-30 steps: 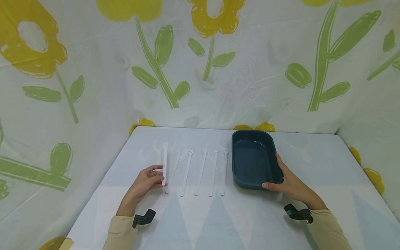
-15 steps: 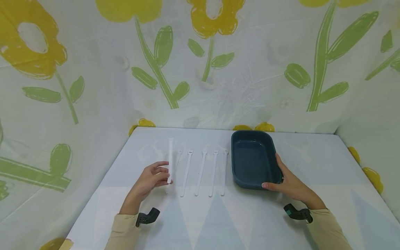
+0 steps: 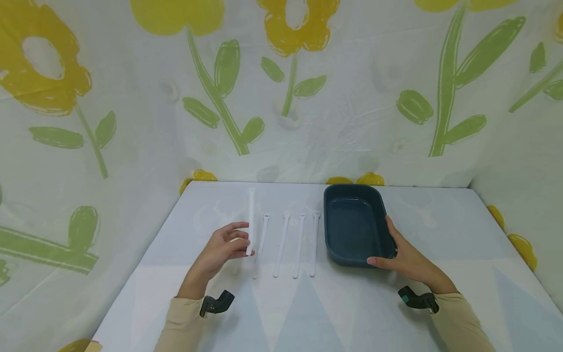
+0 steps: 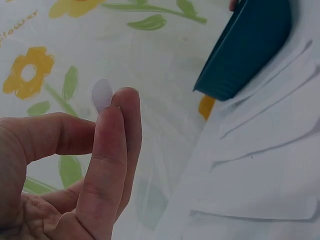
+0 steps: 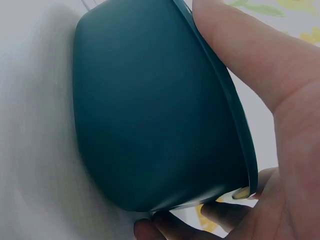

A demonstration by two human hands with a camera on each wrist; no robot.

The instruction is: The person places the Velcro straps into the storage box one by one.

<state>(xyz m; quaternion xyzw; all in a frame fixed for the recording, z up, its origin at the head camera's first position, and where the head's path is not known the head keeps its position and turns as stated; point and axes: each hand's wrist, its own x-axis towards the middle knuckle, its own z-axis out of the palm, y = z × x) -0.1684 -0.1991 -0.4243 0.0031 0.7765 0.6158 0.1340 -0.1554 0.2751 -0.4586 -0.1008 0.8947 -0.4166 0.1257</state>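
A white strip [image 3: 251, 220] stands nearly upright in the head view, pinched near its lower end by my left hand [image 3: 222, 252]. The left wrist view shows the strip's rounded end [image 4: 102, 95] between the thumb and fingers of that hand [image 4: 95, 175]. Several similar white strips [image 3: 281, 247] lie side by side on the table to its right. My right hand [image 3: 411, 259] grips the near right corner of a dark teal tray [image 3: 352, 261]; its thumb is at the rim, and the right wrist view shows fingers under the tray's side [image 5: 150, 110].
The white table [image 3: 281, 313] has pale blue triangles on it. Behind and beside it hangs a white sheet [image 3: 343, 122] with yellow flowers and green leaves.
My left hand has moved right and slightly up with the pinched strip, which now hangs over the leftmost lying strips. The right hand and the tray have stayed in place.
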